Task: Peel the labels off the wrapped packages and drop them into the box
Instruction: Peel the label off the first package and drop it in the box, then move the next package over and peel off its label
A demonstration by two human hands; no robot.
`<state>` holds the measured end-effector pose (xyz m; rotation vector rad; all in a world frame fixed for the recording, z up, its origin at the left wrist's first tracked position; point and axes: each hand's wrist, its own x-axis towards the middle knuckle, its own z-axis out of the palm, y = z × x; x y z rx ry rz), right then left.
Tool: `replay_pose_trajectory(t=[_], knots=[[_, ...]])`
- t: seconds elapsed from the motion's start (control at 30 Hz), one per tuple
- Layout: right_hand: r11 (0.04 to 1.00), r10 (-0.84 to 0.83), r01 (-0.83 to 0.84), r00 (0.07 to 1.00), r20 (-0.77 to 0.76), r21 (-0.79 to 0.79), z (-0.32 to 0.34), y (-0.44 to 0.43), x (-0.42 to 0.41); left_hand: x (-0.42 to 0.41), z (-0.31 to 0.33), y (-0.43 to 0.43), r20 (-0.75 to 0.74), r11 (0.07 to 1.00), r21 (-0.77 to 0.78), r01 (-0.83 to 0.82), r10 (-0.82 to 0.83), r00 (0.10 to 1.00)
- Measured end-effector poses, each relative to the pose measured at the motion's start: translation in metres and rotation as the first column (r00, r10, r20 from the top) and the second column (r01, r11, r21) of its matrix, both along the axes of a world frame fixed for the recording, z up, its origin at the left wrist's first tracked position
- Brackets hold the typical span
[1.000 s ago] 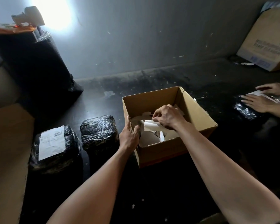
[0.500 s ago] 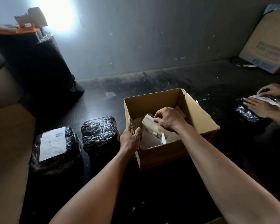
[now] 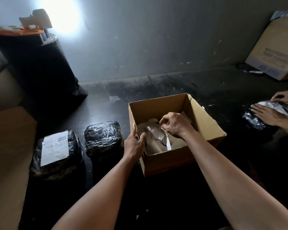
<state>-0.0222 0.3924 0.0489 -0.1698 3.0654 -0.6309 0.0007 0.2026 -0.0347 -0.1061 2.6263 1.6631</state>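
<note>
An open cardboard box [image 3: 206, 117] stands on the dark floor with several peeled labels piled inside. My left hand [image 3: 134, 143] grips the box's left wall near the front corner. My right hand [image 3: 175, 125] is inside the box, thumb and forefinger pinched on the edge of a crumpled white label [image 3: 154, 132] that rests on the pile. Left of the box lie two black wrapped packages: the nearer one [image 3: 103, 136] shows no label on top, the far-left one [image 3: 56, 165] carries a white label [image 3: 55, 147].
Another person's hands [image 3: 269, 113] work on a label on a wrapped package [image 3: 254, 121] at the right. A tall black wrapped bundle [image 3: 37, 68] stands at the back left, a large printed carton [image 3: 276, 53] at the back right, and flat cardboard [image 3: 7, 146] along the left.
My right hand has lowered the label deeper into the box, so it now lies on the pile. My left hand stays on the box wall.
</note>
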Motion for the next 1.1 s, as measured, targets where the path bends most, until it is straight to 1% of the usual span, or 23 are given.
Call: replay_pose_trajectory(t=[0.07, 0.17, 0.23, 0.3, 0.37, 0.5, 0.57, 0.63, 0.73, 0.83, 1.03, 1.1], knots=[[1.000, 0.006, -0.006, 1.000, -0.001, 0.004, 0.004, -0.002, 0.002, 0.000, 0.003, -0.002, -0.013, 1.000, -0.028, 0.002, -0.002, 1.000], [1.000, 0.016, -0.017, 1.000, 0.025, 0.010, 0.012, -0.011, 0.004, -0.001, 0.013, -0.009, -0.044, 0.991, -0.137, -0.003, -0.003, 0.999], [0.999, 0.029, -0.030, 0.998, 0.049, 0.015, 0.017, -0.021, 0.002, -0.001, 0.023, -0.021, -0.064, 0.988, -0.153, -0.016, 0.007, 0.998], [0.997, 0.070, -0.072, 0.995, 0.072, 0.027, 0.022, -0.036, -0.002, -0.002, 0.033, -0.037, -0.084, 0.988, -0.150, -0.037, 0.025, 0.996], [0.989, 0.138, -0.142, 0.986, 0.089, 0.042, 0.028, -0.055, -0.005, -0.003, 0.040, -0.059, -0.112, 0.974, -0.218, -0.055, 0.031, 0.993], [0.975, 0.220, -0.222, 0.974, 0.054, 0.024, 0.030, -0.099, -0.009, -0.001, 0.048, -0.104, -0.185, 0.888, -0.451, -0.090, 0.005, 0.983], [0.967, 0.252, -0.254, 0.965, 0.073, 0.031, 0.023, -0.121, -0.012, 0.000, 0.046, -0.125, -0.161, 0.846, -0.526, -0.083, -0.003, 0.987], [0.954, 0.286, -0.293, 0.952, 0.111, 0.059, 0.013, -0.141, -0.016, 0.001, 0.040, -0.144, -0.122, 0.821, -0.568, -0.065, -0.006, 0.992], [0.942, 0.313, -0.327, 0.937, 0.158, 0.077, -0.006, -0.166, -0.023, 0.003, 0.029, -0.165, -0.079, 0.812, -0.582, -0.051, 0.005, 0.997], [0.945, 0.285, -0.315, 0.927, 0.244, 0.090, -0.037, -0.179, -0.034, 0.002, 0.016, -0.176, -0.033, 0.802, -0.596, -0.039, 0.024, 0.999], [0.981, 0.135, -0.173, 0.928, 0.347, 0.083, -0.100, -0.188, -0.055, -0.007, -0.014, -0.189, 0.054, 0.839, -0.545, -0.005, 0.041, 0.998], [0.988, 0.117, -0.147, 0.903, 0.413, 0.042, -0.108, -0.188, -0.058, -0.012, -0.023, -0.194, 0.112, 0.859, -0.512, 0.007, 0.059, 0.992]])
